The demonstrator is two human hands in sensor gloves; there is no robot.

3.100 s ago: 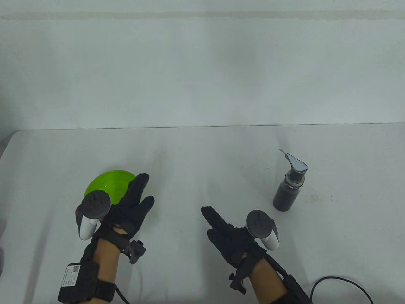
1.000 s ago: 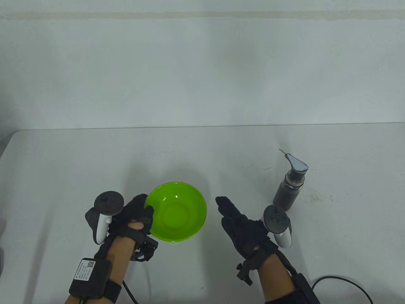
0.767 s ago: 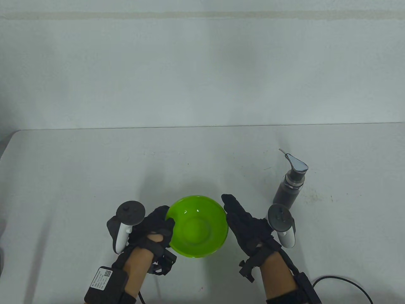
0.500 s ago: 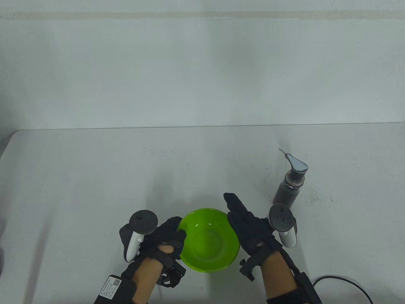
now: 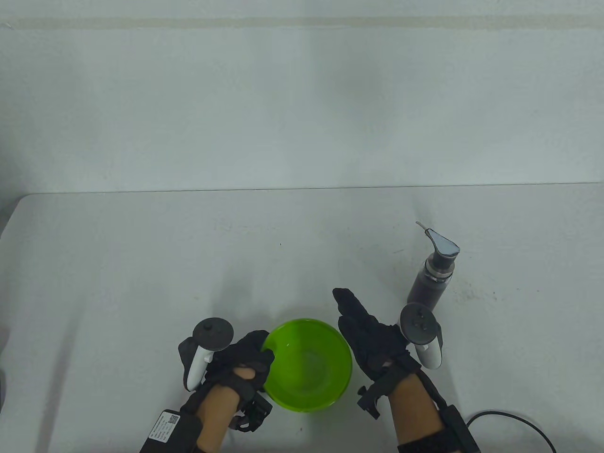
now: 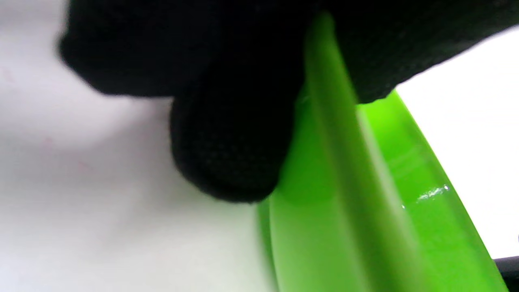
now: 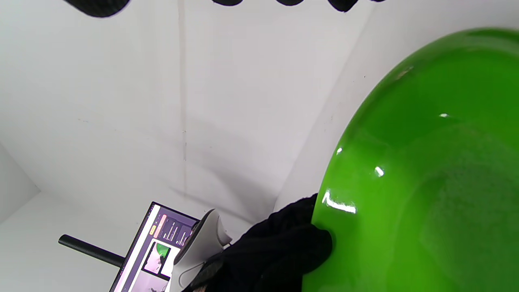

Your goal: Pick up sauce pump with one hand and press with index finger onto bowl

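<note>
A bright green bowl (image 5: 306, 365) sits upright near the table's front edge. My left hand (image 5: 247, 356) grips its left rim, thumb over the inside; the left wrist view shows my fingers (image 6: 227, 134) pinching the green rim (image 6: 336, 162). My right hand (image 5: 365, 330) is flat with fingers stretched out, just right of the bowl and holding nothing. The bowl's outer wall (image 7: 425, 182) fills the right wrist view, with my left hand (image 7: 279, 247) on it. The sauce pump (image 5: 432, 278), a dark bottle with a silver pump head, stands upright beyond my right hand.
A black cable (image 5: 514, 422) curls on the table at the front right. The white table (image 5: 141, 259) ends at a far edge below a pale wall. A phone screen (image 7: 156, 243) shows in the right wrist view.
My left hand turned the bowl upright and carried it right and toward the front edge, beside my right hand. In the last half second it settled slightly lower. The pump has not moved.
</note>
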